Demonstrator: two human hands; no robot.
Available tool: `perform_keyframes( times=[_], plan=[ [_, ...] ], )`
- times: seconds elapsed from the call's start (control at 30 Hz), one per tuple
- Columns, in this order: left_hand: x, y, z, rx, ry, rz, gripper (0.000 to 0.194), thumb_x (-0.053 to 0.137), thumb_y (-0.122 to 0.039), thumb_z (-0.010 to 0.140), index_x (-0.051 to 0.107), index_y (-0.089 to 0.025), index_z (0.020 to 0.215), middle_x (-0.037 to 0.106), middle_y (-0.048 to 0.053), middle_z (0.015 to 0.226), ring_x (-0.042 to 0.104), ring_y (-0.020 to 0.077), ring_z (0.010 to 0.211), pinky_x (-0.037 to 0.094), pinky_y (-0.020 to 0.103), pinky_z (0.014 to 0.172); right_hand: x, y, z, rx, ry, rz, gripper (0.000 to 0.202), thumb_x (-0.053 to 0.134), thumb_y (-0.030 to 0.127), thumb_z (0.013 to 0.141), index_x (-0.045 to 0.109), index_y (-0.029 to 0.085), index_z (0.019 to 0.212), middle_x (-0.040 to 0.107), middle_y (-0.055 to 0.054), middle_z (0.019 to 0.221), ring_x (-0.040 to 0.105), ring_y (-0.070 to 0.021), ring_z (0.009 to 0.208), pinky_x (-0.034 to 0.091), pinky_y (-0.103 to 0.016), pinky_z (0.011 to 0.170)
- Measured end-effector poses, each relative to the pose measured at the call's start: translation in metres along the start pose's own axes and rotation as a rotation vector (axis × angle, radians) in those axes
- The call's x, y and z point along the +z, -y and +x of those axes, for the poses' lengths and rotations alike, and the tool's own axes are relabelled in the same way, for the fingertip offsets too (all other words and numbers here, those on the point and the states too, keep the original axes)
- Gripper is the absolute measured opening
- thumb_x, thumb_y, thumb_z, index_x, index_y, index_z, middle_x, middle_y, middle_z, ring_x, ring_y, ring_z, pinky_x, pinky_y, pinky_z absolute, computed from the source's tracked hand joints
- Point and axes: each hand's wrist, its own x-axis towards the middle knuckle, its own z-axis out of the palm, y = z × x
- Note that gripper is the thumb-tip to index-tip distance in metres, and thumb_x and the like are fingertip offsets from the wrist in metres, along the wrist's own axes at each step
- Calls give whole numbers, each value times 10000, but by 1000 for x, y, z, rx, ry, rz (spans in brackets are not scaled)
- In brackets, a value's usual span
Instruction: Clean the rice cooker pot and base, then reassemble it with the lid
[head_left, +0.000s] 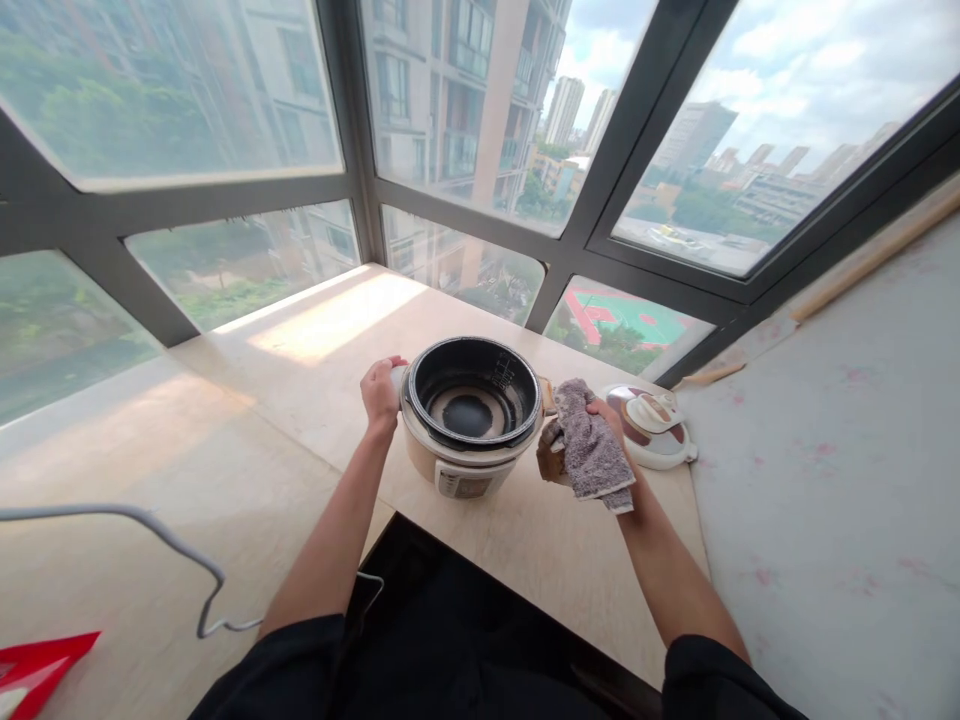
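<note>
A white electric pressure cooker stands lidless and upright on the ledge, its dark inner pot open to view, with a worn ring at the bottom. My left hand is closed around the cooker's left side handle. Bunched in my right hand is a grey-purple cloth, just beside the cooker's right handle. Below the cloth shows a brown, ragged-looking piece that I cannot make out. The cloth hides most of my right fingers.
Behind my right hand lies the cooker's white and brown lid, close to the wall. A grey cable runs across the ledge at left. A red packet lies at lower left. Framed windows rise behind the ledge.
</note>
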Motion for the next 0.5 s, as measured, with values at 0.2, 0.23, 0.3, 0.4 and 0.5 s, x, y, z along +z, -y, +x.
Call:
perform_keyframes(
  times=[0.2,0.23,0.3,0.4,0.5],
  plan=[
    [12,4,19,3,92,35,350,533,-381,700,746,-116,783,752,119,859,663,226,824,518,333,781,-2,-11,-29,131,9,67,250,648,414,678,667,221,835,719,-47,747,672,-227,667,568,-366,637],
    [12,4,20,5,99,44,345,537,-373,698,748,-115,787,752,118,858,659,222,810,515,328,765,-2,-12,-31,138,17,74,249,639,404,686,676,220,850,725,-49,760,673,-226,671,570,-366,639],
    [12,5,21,4,110,61,339,545,-349,689,754,-110,805,754,117,863,648,208,777,504,311,720,-4,-15,-35,135,19,68,247,632,382,701,688,219,878,736,-56,783,677,-231,680,572,-371,636],
    [11,6,21,-13,114,78,360,532,-302,665,762,-102,858,758,116,889,610,177,691,462,279,617,-11,-23,-40,91,-46,42,215,648,359,707,682,222,869,740,-61,784,679,-244,676,576,-386,614],
    [10,6,20,-36,113,87,386,517,-276,655,761,-99,896,760,116,921,578,156,643,429,261,566,-20,-37,-47,54,-56,36,177,660,376,727,657,230,826,730,-50,760,675,-234,651,575,-375,596]
  ],
)
